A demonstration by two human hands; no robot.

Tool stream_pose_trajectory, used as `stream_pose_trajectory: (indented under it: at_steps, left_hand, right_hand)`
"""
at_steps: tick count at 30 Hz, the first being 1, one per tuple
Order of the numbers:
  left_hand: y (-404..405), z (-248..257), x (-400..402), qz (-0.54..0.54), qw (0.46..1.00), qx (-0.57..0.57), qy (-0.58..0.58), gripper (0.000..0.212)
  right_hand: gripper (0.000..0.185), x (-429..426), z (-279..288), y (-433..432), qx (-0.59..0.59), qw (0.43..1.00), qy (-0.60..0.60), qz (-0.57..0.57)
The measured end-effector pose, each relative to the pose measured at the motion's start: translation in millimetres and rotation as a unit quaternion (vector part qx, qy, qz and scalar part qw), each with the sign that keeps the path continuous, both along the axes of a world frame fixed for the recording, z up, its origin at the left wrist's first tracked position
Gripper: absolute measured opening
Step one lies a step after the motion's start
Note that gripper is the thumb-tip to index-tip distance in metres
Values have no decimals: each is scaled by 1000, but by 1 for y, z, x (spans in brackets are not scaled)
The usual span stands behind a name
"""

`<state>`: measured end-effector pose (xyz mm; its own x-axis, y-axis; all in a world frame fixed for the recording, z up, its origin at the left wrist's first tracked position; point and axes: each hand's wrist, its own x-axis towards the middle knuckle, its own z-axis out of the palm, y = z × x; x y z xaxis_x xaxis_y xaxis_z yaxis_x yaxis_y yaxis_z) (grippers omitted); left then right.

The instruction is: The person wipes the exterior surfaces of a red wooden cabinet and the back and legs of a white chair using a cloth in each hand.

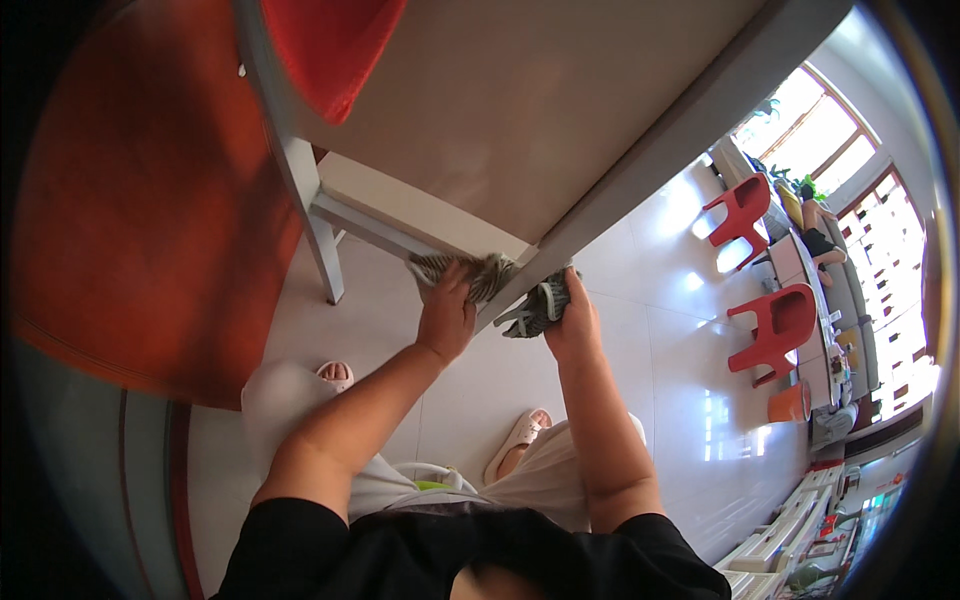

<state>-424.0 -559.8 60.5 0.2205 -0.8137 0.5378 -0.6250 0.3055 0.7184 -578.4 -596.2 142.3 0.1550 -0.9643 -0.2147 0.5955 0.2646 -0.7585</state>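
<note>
A grey-white furniture frame (600, 187) with a broad panel (487, 97), lower rail (375, 225) and legs stands before me. My left hand (448, 315) grips a striped grey cloth (491, 277) against the rail, near the corner where it meets the long frame member. On the other side of that member, my right hand (576, 319) holds a bunched dark grey striped cloth (544, 306) with light edging, its thumb along the cloth's side. Whether the two cloth parts join behind the frame is hidden.
A red object (334, 52) overlaps the panel's top. An orange-brown surface (142, 225) lies at left. Red plastic chairs (780, 330), an orange bin (789, 403) and a long low table (814, 337) stand at right. Another person's bare legs (817, 225) rest on the sofa.
</note>
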Motion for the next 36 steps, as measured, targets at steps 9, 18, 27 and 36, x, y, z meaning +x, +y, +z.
stream_pose_trajectory:
  at_steps: [9, 18, 27, 36]
  left_hand:
    - [29, 61, 22, -397, 432, 94, 804, 42]
    - [38, 72, 10, -135, 978, 35, -156, 16]
    - [52, 69, -1, 10, 917, 9, -399, 15]
    - [43, 50, 9, 80, 881, 55, -462, 32]
  right_hand:
    - [33, -35, 2, -6, -38, 997, -74, 11]
    - [38, -42, 19, 0, -8, 981, -192, 0]
    - [44, -3, 67, 31, -257, 962, -89, -23]
    - [63, 54, 10, 9, -404, 844, 326, -134]
